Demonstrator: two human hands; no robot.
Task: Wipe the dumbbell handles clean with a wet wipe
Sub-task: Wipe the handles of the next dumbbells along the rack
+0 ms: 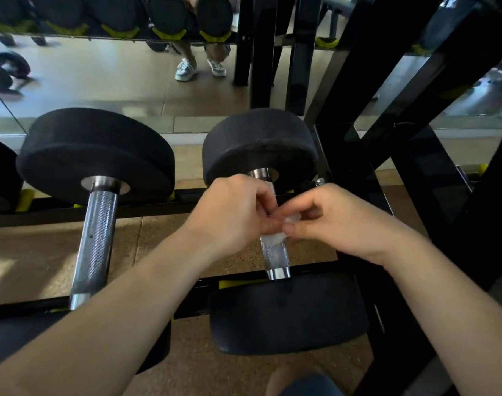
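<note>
Currently, nearest the camera, a bare knee (pixel 304 381) shows below both forearms. Just nearer than the hands sits the near head (pixel 286 312) of the dumbbell, black and resting on the rack (pixel 415 95).

Left hand (pixel 232 215): fingers curled inward, tips pinching a small white wet wipe (pixel 274 239). Right hand (pixel 341 221): fingers also curled, thumb and forefinger pinching the same wipe from the other side. The two hands meet fingertip to fingertip, with the bunched wipe between them. Neither hand is wrapped round the bar.

The wipe sits directly over the dumbbell handle (pixel 275 257), apparently against its knurled metal. Whether it presses on the bar cannot be told. The handle runs from under the hands toward the near head, its upper part hidden by the fingers.

Just beyond the hands stands the far head (pixel 258 144) of the same dumbbell. Well to the left of the left hand lies a second dumbbell (pixel 97 238), parallel, with its knurled handle bare.

Farthest beyond the hands, a mirror (pixel 101 81) reflects floor, racked weights and a pair of sneakers.
</note>
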